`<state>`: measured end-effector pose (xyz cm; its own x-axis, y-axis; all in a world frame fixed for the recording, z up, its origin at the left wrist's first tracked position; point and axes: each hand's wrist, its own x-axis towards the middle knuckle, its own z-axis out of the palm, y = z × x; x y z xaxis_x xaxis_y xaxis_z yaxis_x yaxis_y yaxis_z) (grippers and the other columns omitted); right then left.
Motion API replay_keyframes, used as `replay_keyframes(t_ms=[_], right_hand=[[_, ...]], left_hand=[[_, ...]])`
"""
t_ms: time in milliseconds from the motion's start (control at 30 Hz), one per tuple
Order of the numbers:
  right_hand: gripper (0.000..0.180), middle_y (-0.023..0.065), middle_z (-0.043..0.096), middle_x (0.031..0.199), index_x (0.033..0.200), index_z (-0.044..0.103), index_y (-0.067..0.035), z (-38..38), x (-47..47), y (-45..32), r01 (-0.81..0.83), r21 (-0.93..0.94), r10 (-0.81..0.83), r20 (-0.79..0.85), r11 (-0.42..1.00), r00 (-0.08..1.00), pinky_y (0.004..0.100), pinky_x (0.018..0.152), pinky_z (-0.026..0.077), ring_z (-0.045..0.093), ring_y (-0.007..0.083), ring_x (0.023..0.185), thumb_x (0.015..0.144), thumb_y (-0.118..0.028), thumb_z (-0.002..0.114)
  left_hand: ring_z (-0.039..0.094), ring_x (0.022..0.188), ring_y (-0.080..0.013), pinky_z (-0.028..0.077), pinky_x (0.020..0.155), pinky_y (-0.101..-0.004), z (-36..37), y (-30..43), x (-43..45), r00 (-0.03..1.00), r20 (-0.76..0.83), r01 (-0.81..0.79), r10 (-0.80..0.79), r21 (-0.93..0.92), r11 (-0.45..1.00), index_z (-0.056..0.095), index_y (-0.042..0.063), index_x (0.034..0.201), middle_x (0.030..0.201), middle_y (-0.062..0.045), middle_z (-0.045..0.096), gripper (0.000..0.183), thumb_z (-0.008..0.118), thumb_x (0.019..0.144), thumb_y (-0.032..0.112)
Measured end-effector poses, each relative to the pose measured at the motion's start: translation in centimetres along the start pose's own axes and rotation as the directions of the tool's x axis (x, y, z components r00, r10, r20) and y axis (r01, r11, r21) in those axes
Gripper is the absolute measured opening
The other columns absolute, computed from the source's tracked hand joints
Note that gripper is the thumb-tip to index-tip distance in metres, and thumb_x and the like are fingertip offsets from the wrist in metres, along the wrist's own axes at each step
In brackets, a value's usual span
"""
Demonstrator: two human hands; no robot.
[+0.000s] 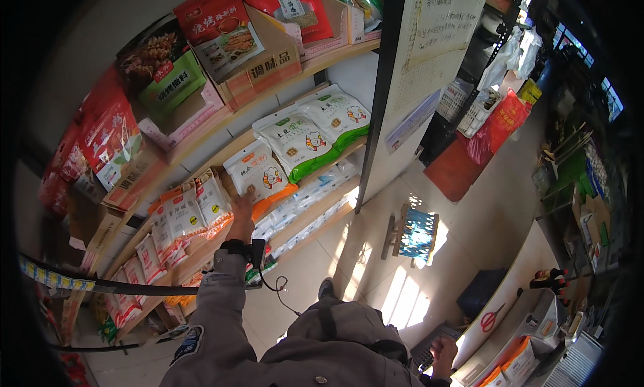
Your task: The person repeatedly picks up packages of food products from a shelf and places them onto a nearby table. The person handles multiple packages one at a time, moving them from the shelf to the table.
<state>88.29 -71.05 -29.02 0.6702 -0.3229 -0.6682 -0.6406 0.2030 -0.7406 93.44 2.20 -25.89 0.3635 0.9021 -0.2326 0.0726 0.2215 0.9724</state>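
Note:
My left hand [242, 220] reaches to the middle shelf and touches the lower left edge of a white starch bag with an orange base [261, 173]. Its fingers are partly hidden, so I cannot tell whether they grip the bag. Larger white starch bags with green bases [297, 138] stand right of it. To the left, several white-and-orange packets [183, 213] lean in open cartons. Low at my right side, my right hand [443, 354] is loosely curled beside the counter edge; whether it holds anything is unclear.
Seasoning pouches [226, 39] in cartons line the upper shelf. A dark shelf post [375, 95] edges a panel bearing handwriting. On the tiled floor stands a small stool with a blue woven seat [417, 233]. Red-handled scissors [490, 319] lie on the counter [523, 266]; packets [518, 362] sit beyond.

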Motion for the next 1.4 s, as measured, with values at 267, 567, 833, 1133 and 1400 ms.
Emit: replay_keyframes(t_ms=[267,567,833,1133,1400], right_hand=[[0.011,0.0036,0.063,0.077,0.097,0.063,-0.010,2.3,-1.8,2.2,-0.007,0.037,0.004,0.067,0.999,0.998,0.0290,0.052,0.052,0.062,0.0145,0.063,0.089,-0.012,0.056],[0.014,0.0063,0.067,0.083,0.102,0.062,-0.009,4.3,-1.3,3.8,-0.017,0.014,0.015,0.099,1.000,0.995,0.0298,0.056,0.053,0.064,0.0165,0.067,0.090,-0.015,0.060],[0.020,0.0105,0.066,0.086,0.108,0.059,-0.003,9.2,-4.0,0.1,0.022,-0.097,-0.005,0.171,0.995,0.985,0.0305,0.057,0.055,0.066,0.0194,0.067,0.091,-0.011,0.054],[0.042,0.0185,0.067,0.113,0.128,0.052,0.005,21.0,-9.8,-10.1,0.253,-0.263,-0.022,0.652,0.931,0.758,0.0361,0.086,0.054,0.066,0.0270,0.104,0.096,-0.023,0.056],[0.072,0.0202,0.043,0.147,0.153,0.020,-0.003,21.9,-12.8,-13.8,0.145,0.019,-0.076,0.913,0.989,0.400,0.0410,0.110,0.040,0.044,0.0272,0.135,0.098,-0.030,0.058]], left_hand=[[0.053,0.058,-0.0099,0.039,0.054,-0.0276,-2.8,2.6,1.0,0.901,0.385,-0.279,0.200,0.159,0.947,0.068,0.001,0.094,0.073,-0.002,0.064,0.016,0.065,0.092,0.016],[0.063,0.102,-0.0233,0.050,0.093,-0.0338,0.3,4.9,1.8,0.943,0.299,0.248,-0.148,-0.333,0.910,0.058,0.002,0.119,0.112,-0.012,0.065,0.027,0.057,0.094,0.011],[0.063,0.091,-0.0174,0.051,0.088,-0.0327,-1.5,6.8,-3.6,0.989,0.137,-0.012,0.059,-0.325,0.946,0.062,0.004,0.102,0.099,-0.007,0.067,0.011,0.058,0.093,0.007],[0.066,0.094,-0.0179,0.053,0.090,-0.0342,-3.1,11.4,-13.4,0.828,0.559,0.218,-0.053,-0.233,0.948,0.062,0.002,0.102,0.106,-0.011,0.069,0.010,0.060,0.094,0.008],[0.065,0.107,-0.0231,0.051,0.097,-0.0391,8.2,10.9,-25.4,0.377,0.892,0.381,-0.251,0.097,0.919,0.056,-0.003,0.122,0.120,-0.015,0.065,0.032,0.060,0.092,0.007]])
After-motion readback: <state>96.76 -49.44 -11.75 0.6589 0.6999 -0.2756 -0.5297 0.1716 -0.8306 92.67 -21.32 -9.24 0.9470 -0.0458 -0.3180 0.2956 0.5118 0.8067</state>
